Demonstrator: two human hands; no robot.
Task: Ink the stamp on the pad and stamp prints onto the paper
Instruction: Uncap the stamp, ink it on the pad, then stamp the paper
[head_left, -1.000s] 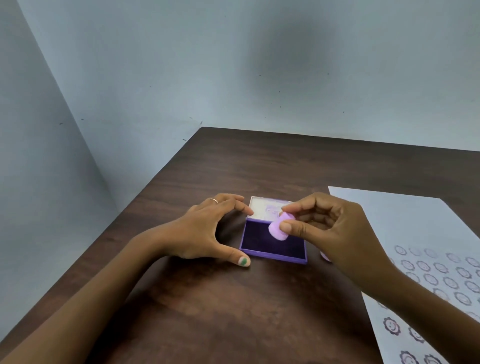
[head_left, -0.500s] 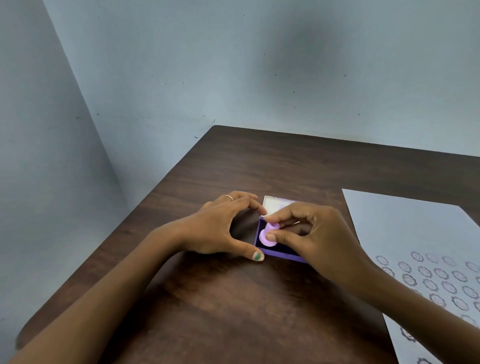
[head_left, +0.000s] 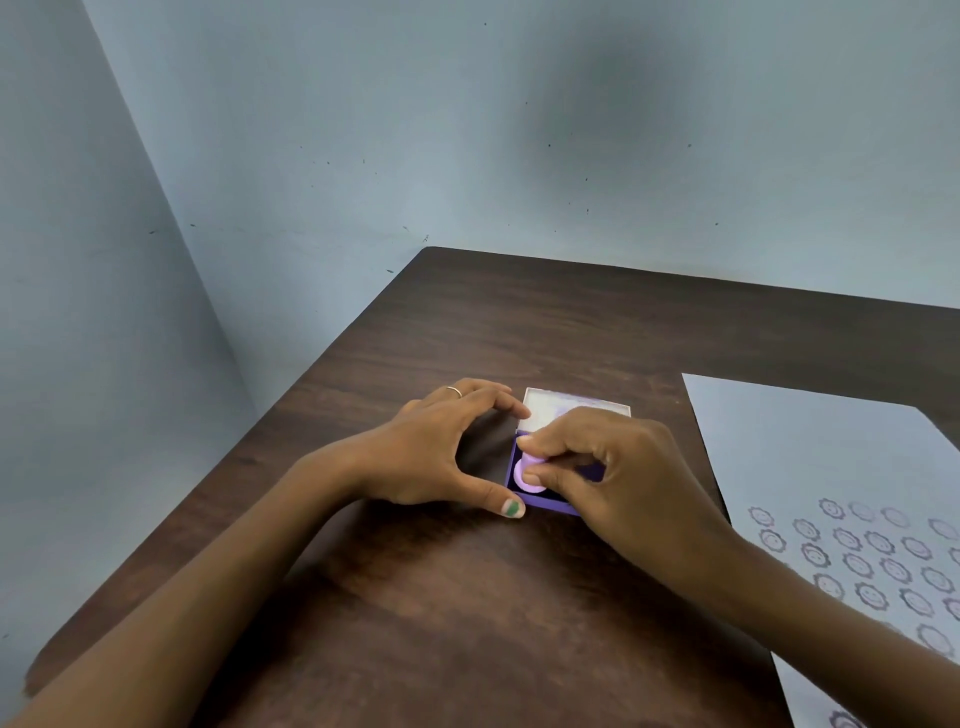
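1. Since a second ago my right hand (head_left: 618, 467) has come down from above the ink pad (head_left: 545, 501), so the stamp (head_left: 529, 474) now sits pressed on its dark inked surface.
2. On the tabletop (head_left: 467, 623), the paper (head_left: 810, 457) to my right already carries rows of prints, with bare space left.
3. My left hand (head_left: 441, 457) is open and curved, steadying the ink pad's left edge and holding nothing.
4. My right hand pinches the stamp, handle upright, face down; next comes another print.
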